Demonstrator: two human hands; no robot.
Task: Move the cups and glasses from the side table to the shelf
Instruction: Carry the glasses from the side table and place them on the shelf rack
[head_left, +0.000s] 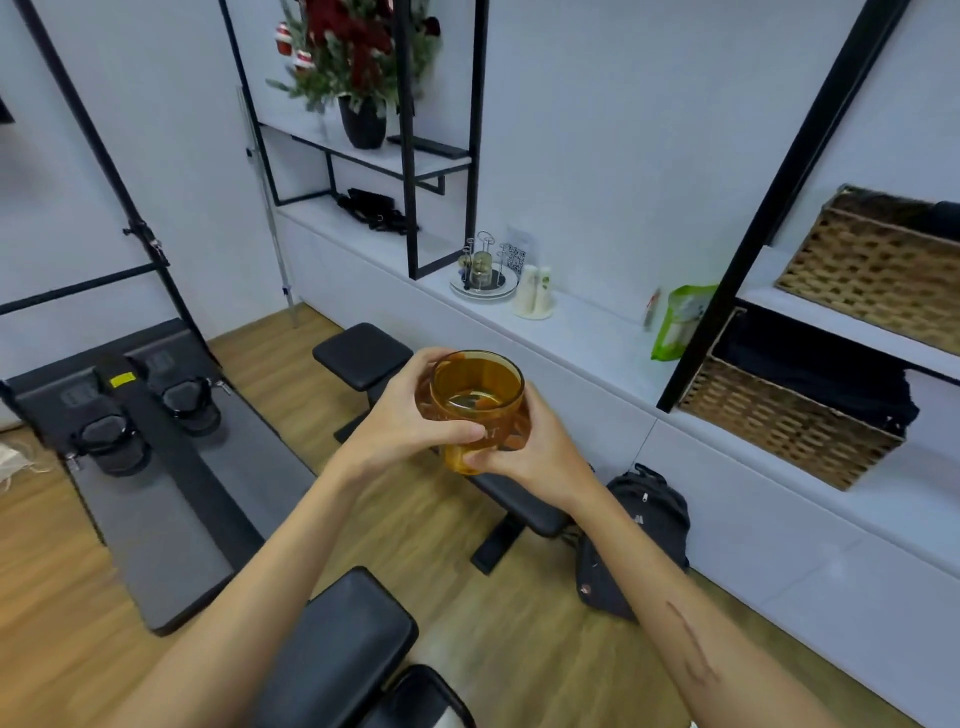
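Observation:
An amber glass cup (475, 387) is held in mid-air in front of me, upright, above a black bench. My left hand (402, 415) wraps its left side, thumb across the front. My right hand (537, 449) grips its lower right side. On the long white shelf ledge (587, 332) beyond stands a round tray with a wire cup rack (484, 270) holding a clear glass. White paper cups (534, 292) stand next to the tray.
A black padded bench (363, 356) and stool (337, 644) stand below my arms on the wood floor. A black backpack (636, 535) leans against the cabinet. Wicker baskets (789, 421) fill the right shelving. A green bag (678, 322) and a potted plant (361, 122) sit on shelves.

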